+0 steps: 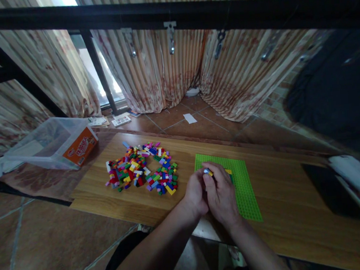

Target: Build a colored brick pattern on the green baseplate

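My left hand (197, 193) and my right hand (223, 192) meet over the left part of a green studded baseplate (246, 192). Both are closed around a few small toy bricks (207, 172), white, blue and yellow, that peek out at the fingertips. My right thumb presses against them, and the fingers hide most of their shape. Behind my right hand, yellow and teal bricks (229, 173) show on the baseplate, partly covered. A loose, colourful pile of toy bricks (132, 166) lies on the wooden table to the left of my hands.
The wooden table (286, 193) has a dark flat panel (333, 191) at its right end. A clear plastic bin (48, 142) with an orange label stands beyond the left end. A black metal bar (169, 16) with hanging clips crosses above, before striped curtains (168, 73).
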Demonstrator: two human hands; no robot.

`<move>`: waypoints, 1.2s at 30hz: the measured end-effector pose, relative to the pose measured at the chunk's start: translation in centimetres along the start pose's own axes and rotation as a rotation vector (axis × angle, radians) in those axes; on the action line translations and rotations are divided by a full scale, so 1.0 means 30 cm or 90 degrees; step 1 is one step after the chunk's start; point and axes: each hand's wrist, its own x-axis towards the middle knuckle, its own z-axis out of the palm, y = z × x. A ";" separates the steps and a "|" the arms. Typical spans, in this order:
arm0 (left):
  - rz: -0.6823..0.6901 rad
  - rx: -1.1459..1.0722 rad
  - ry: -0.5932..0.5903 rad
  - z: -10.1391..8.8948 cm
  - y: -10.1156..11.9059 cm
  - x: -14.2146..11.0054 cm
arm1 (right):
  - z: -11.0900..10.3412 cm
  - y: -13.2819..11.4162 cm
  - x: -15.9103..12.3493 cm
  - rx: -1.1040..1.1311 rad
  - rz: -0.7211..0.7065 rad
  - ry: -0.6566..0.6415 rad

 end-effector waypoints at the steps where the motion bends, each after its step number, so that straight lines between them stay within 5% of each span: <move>1: -0.021 -0.008 -0.005 0.000 0.005 -0.002 | -0.002 -0.001 -0.001 0.013 0.003 -0.001; 7: -0.061 -0.021 0.034 0.005 0.006 -0.008 | -0.004 -0.005 -0.006 0.099 0.076 0.012; 14: 0.078 0.019 0.103 0.008 0.030 -0.014 | -0.029 0.037 0.019 0.114 0.139 0.033; 23: 0.076 0.052 0.042 0.003 0.041 -0.025 | -0.012 0.043 0.016 0.144 0.189 0.094; 28: 0.146 0.100 0.022 0.010 0.032 -0.031 | -0.013 0.041 0.016 0.161 0.197 0.109; 36: 0.211 0.106 0.007 0.021 0.009 -0.025 | -0.004 0.039 0.033 0.396 0.356 0.192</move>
